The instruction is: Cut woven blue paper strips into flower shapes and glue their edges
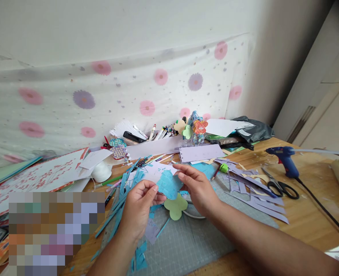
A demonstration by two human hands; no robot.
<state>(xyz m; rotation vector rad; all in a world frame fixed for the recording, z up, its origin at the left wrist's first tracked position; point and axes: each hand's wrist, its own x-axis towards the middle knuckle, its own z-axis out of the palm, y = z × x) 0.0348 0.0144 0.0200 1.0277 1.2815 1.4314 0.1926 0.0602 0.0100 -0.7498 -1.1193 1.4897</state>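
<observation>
A light blue paper piece (168, 184) with wavy, petal-like edges and a layered surface is held up between my hands over the cutting mat. Thumb and fingers of my left hand (142, 203) pinch its lower left edge. At its right side, my right hand (198, 188) is closed with curled fingers on the edge; the exact contact is partly hidden. Just below the blue piece is a pale green flower-shaped paper (176, 207). Behind it lies a white sheet (153, 171) with small blue marks. A white ring-like band (194, 216) shows partly under my right hand.
The grey cutting mat (215, 237) carries blue paper strips (123, 191) and lilac strips (261, 203). Black-handled scissors (282, 188) and a blue glue gun (285, 159) with a trailing cord lie right. Pens (163, 132), a white thread spool (101, 172) and paper ornaments (199, 126) stand behind.
</observation>
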